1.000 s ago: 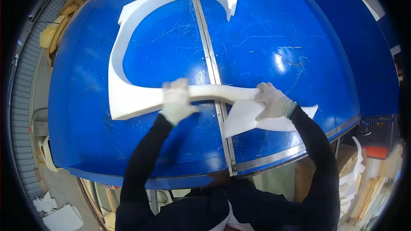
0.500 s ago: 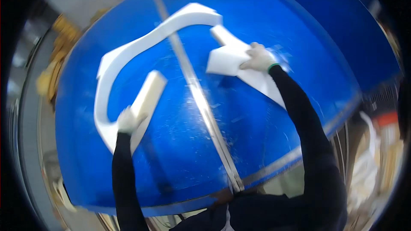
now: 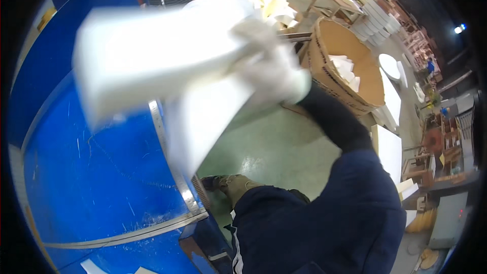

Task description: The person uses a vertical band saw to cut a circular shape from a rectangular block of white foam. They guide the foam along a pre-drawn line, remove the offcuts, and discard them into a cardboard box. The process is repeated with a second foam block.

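Holds white foam (image 3: 147, 61) up in the right hand (image 3: 274, 71), with gloved fingers (image 3: 251, 35) closed on its right-hand end, in view partly across the blue table (image 3: 101, 172) and partly across the green floor (image 3: 284, 137). Looks smooth and plain, with a thick bar ending in a broad, squared block toward the upper left, and with a flat wedge (image 3: 210, 116) hanging beneath and narrowing to a low point. Reads bright white on top, duller and faintly cream along the underside. Blurs badly, hand included, with soft edges and no clear outline for each finger; impossible to say if bar and wedge are joined or separate. Hides part of the table's metal strip (image 3: 157, 114) and part of the pale offcuts (image 3: 279, 7) behind. Shows white scraps (image 3: 91, 266) on the table, cut off by the lower edge. Cannot tell the state of the left hand, out of view.
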Demonstrator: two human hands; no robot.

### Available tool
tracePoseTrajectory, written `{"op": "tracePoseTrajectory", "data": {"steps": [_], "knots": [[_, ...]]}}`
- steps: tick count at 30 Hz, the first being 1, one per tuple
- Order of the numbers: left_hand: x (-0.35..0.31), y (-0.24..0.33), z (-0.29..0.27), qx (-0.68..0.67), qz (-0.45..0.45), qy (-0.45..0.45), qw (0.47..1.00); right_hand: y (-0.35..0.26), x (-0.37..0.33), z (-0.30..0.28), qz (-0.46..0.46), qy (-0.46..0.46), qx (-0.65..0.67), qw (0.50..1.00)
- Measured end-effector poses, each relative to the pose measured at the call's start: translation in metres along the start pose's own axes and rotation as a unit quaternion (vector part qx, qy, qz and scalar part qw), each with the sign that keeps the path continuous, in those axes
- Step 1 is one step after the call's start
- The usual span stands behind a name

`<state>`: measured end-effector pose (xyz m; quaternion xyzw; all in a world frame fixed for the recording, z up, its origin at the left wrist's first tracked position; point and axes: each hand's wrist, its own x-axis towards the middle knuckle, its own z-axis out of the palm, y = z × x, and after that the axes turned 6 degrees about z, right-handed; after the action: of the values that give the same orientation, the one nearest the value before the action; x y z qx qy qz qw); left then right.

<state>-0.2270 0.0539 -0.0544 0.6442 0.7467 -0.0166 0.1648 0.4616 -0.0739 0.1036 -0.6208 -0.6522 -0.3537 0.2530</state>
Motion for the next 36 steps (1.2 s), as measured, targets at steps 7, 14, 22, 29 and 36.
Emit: {"op": "tracePoseTrajectory", "data": {"steps": [7,14,22,29,36], "knots": [[0.009,0.007,0.020,0.030,-0.006,0.009,0.999,0.162,-0.237,-0.250,0.522,-0.235,-0.590,0.570],[0.060,0.014,0.046,0.001,0.293,0.083,0.952,0.012,-0.266,0.074,0.475,-0.329,-0.004,0.816],[0.054,0.133,0.043,-0.053,0.287,0.091,0.952,-0.306,0.063,0.273,-0.276,-0.296,0.292,0.867],[-0.013,0.011,0.020,0.065,0.130,-0.086,0.986,-0.367,0.120,0.360,-0.431,-0.294,0.374,0.767],[0.028,-0.007,-0.002,0.071,0.180,-0.098,0.976,-0.425,0.161,0.458,-0.405,-0.331,0.353,0.776]]}}
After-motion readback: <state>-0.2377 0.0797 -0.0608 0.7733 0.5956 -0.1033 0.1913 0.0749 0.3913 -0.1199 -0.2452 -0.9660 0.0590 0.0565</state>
